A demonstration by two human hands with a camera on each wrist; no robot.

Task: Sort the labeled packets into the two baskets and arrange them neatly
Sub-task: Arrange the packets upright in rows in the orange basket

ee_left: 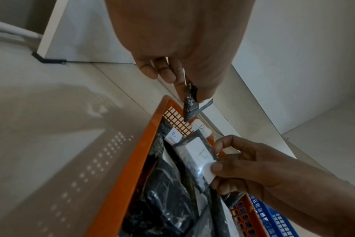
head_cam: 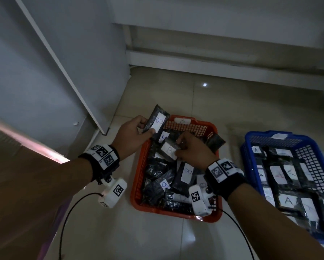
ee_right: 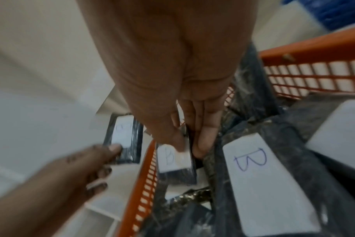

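Both forearms reach in from below, wrist cameras strapped on. The left hand [head_cam: 132, 135] pinches a dark packet [head_cam: 156, 121] marked B, thumb on its white label, fingers [ee_left: 166, 72] curled behind, holding it up over the far left corner of the orange basket [head_cam: 137, 177]. The right hand [head_cam: 194, 151] grips a second B packet [head_cam: 169, 150], thumb and fingers clamped on its edge, just above the jumble of B packets filling that basket. On the floor to the right, just beside it, sits the blue basket [head_cam: 251, 166], its packets marked A lying in flatter rows.
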